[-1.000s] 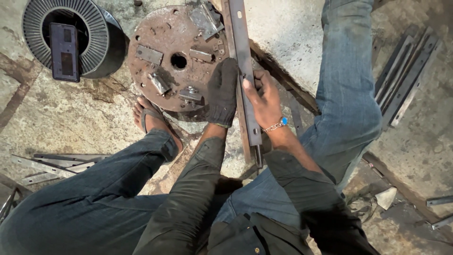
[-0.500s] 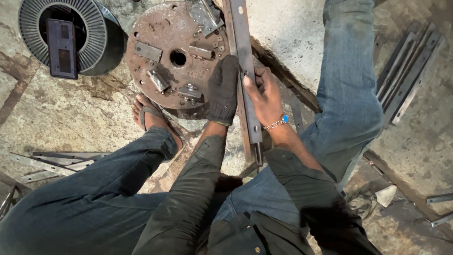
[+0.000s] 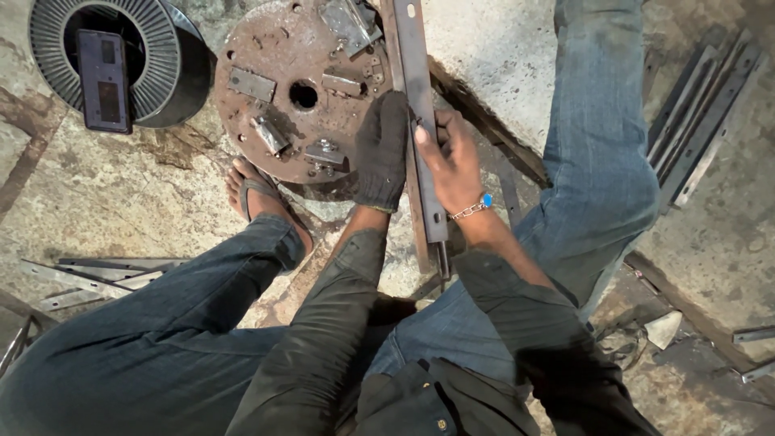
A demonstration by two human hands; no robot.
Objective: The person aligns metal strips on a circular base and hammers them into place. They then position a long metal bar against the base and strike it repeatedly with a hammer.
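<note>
A long flat steel bar [image 3: 421, 89] runs from the top of the view down past my knees, lying across the right edge of a rusty round steel plate [image 3: 291, 56]. My left hand [image 3: 381, 152], in a dark knit glove, presses on the bar's left side and the plate's rim. My bare right hand [image 3: 450, 161], with a chain bracelet at the wrist, grips the bar from the right, thumb on its top face. Small metal blocks are fixed on the plate around a centre hole.
A wire spool [image 3: 113, 60] with a dark phone-like device on it stands at top left. My sandalled foot [image 3: 262, 198] rests below the plate. Loose steel strips [image 3: 698, 113] lie at right, and more strips [image 3: 97, 274] at left on the concrete floor.
Both hands stay on the bar. The view has shifted slightly; the right hand's fingers have edged a little up along the bar.
</note>
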